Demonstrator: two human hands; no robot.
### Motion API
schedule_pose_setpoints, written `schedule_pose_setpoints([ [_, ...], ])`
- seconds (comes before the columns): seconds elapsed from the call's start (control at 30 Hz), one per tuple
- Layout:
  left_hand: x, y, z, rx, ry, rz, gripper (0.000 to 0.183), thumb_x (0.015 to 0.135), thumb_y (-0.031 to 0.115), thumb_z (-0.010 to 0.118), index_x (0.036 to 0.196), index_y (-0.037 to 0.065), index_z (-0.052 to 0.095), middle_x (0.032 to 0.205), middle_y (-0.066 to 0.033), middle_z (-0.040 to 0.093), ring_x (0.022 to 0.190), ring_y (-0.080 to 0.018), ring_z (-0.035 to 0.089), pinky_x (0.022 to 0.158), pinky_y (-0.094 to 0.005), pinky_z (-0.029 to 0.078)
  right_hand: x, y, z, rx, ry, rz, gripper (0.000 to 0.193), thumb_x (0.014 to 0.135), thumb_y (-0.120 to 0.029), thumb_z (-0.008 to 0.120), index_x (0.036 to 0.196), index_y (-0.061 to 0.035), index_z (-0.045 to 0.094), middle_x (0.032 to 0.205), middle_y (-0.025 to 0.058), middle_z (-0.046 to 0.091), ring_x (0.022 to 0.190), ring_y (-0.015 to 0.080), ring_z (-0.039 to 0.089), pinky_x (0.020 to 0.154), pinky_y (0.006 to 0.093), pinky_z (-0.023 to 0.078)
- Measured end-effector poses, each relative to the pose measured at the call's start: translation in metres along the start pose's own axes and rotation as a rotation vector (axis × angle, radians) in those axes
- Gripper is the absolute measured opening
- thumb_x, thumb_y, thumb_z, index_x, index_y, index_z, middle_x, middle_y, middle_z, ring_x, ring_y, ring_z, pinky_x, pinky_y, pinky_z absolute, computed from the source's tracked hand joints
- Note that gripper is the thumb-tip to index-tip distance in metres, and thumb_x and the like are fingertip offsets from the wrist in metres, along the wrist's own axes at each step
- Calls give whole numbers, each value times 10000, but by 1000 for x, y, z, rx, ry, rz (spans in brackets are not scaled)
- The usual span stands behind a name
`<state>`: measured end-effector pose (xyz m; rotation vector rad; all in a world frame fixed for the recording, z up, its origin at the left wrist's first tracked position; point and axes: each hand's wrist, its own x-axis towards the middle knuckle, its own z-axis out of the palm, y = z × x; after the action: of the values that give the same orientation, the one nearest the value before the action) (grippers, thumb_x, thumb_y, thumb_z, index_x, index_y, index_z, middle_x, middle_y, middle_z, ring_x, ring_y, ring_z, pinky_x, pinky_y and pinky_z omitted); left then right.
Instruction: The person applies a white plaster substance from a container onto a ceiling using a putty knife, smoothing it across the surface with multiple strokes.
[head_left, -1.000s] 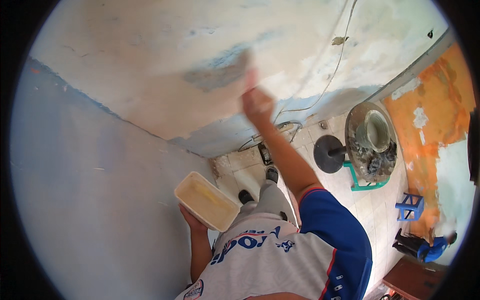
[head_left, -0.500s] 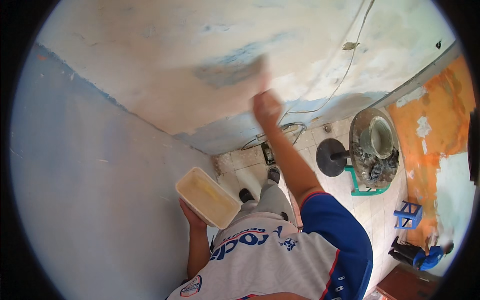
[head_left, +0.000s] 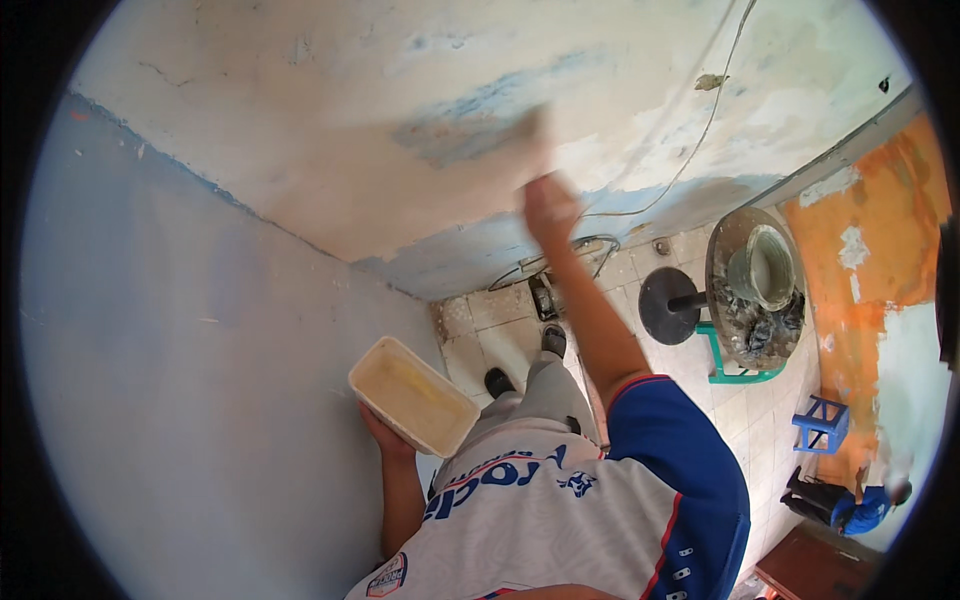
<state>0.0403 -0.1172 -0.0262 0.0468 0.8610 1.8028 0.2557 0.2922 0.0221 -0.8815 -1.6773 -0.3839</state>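
My left hand [head_left: 385,432] supports a rectangular off-white plastic tub [head_left: 408,398] from its lower left side, in front of my waist. The tub is tilted so its inside shows, with a yellowish patch on the bottom. Up ahead, my right hand [head_left: 550,207] is closed around the pale handle of a short tool [head_left: 537,128]. Motion smears this tool; its darker head is at the wall [head_left: 330,170], beside a bluish patch [head_left: 480,105] in the pale coating. Whether the head touches the wall I cannot tell.
A blue-grey wall [head_left: 180,350] stands close on my left. To the right, a round tabletop [head_left: 725,240] carries a bucket [head_left: 770,268], with a green stool [head_left: 745,377] beneath. Farther off are a blue stool [head_left: 822,425] and another person [head_left: 865,512]. A cable [head_left: 712,125] hangs down the wall.
My right hand and the tool appear slightly farther right and are still blurred. The view has shifted a little. My left hand holds the tub as before.
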Motion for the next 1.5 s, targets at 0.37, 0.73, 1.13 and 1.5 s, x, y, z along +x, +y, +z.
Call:
schedule_pose_setpoints([
  [0.37,6,-11,-4,25,-34,-68,729,1044,659,326,1556,144,396,1530,-81,499,1360,-301,525,1124,-460,452,-51,-91,29,404,-385,-324,137,809,-84,651,727,-112,545,659,64,595,594,273,642,501,426,509],
  [0.73,6,-9,-12,70,-44,-4,747,1041,673,305,1557,142,398,1532,-83,497,1360,-303,522,1125,-466,450,87,55,-28,-109,87,108,145,871,-102,720,770,-81,618,654,79,576,525,272,553,484,393,465],
  [1.13,7,-10,-20,-57,95,-65,744,1038,675,301,1548,146,414,1521,-88,510,1361,-309,526,1125,-474,454,-26,-106,5,303,-150,65,193,771,5,719,717,-93,561,665,79,593,571,270,612,514,396,510],
  [1.5,0,-6,-23,-14,108,-72,732,1042,663,306,1543,142,417,1514,-90,516,1352,-307,535,1120,-472,459,-30,-113,78,232,-199,-228,168,758,-74,714,726,-150,568,746,46,596,661,233,622,567,392,521],
])
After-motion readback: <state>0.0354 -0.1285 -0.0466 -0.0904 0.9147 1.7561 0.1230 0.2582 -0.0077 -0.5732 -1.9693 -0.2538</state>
